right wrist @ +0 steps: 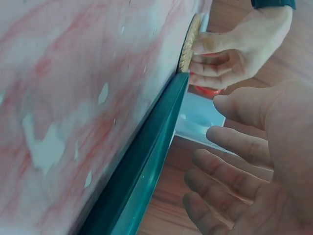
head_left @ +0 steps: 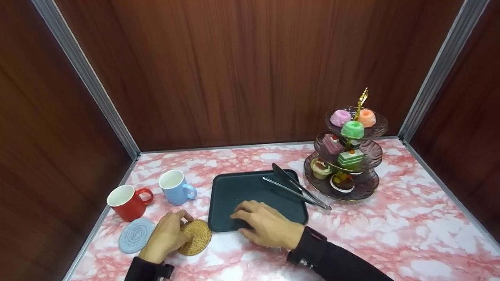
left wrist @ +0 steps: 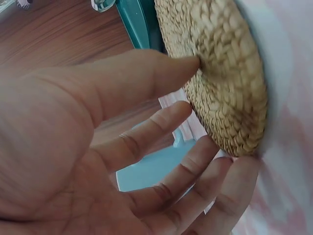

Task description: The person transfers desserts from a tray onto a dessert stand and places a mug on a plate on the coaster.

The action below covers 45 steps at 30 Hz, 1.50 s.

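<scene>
My left hand (head_left: 166,236) is at a round woven straw coaster (head_left: 198,236) lying on the table beside the tray's near left corner. In the left wrist view, the thumb rests on top of the coaster (left wrist: 220,83) while relaxed, spread fingertips meet its edge. Over the near part of a dark green tray (head_left: 238,191), my right hand (head_left: 269,226) hovers with loosely bent fingers and nothing in them. The right wrist view shows that hand (right wrist: 239,171) apart from the tray's rim (right wrist: 156,132). A grey-blue coaster (head_left: 136,235) lies left of my left hand, partly covered by it.
Metal tongs with dark tips (head_left: 291,187) lie across the tray's right rim. A red mug (head_left: 127,207) and a light blue mug (head_left: 175,191) stand at the left. At the back right rises a three-tier stand (head_left: 363,187) with small cakes. Wood panels (head_left: 242,78) enclose the table.
</scene>
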Tool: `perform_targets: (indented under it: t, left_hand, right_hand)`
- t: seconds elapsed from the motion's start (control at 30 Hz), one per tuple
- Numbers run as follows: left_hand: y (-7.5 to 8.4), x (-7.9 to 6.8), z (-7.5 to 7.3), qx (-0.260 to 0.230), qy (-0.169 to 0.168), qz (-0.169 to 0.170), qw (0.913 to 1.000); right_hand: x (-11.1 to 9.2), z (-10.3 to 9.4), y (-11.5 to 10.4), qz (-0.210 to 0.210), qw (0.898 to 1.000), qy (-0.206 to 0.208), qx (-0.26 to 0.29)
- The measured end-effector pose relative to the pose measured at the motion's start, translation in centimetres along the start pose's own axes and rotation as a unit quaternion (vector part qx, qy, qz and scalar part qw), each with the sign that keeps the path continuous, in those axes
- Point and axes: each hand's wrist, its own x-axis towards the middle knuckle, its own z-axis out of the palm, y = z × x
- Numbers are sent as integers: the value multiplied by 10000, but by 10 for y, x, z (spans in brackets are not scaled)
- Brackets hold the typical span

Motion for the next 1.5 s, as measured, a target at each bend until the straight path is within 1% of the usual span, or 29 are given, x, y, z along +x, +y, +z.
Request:
perform_targets:
  t: [0.13, 0.33, 0.6, 0.7, 0.83, 1.03, 1.27, 1.5]
  left_hand:
    - [2, -2, 0, -61, -203, -36, 9998]
    - [6, -6, 0, 15, -385, -26, 9993]
    - [16, -15, 6, -54, -808, 69, 9967]
    - [20, -18, 8, -33, -872, 107, 9961]
    - [27, -19, 11, 5, -886, 181, 9959]
    - [38, -21, 20, 117, -752, 388, 9963]
    - [52, -23, 26, 151, -565, 626, 9963]
    - [62, -26, 35, 284, -328, 805, 9958]
  right_hand:
    - [2, 2, -8, -107, 9999, -132, 4]
    - [6, 5, -19, -333, 9990, -313, -6]
    - [2, 13, -29, -682, 9968, -424, 40]
    - [1, 14, -33, -854, 9953, -454, 54]
    - [-2, 16, -34, -998, 9933, -578, 113]
    - [-8, 18, -33, -963, 9924, -764, 93]
    - [-14, 16, -29, -941, 9931, -692, 118]
    - [-22, 13, -25, -733, 9954, -561, 266]
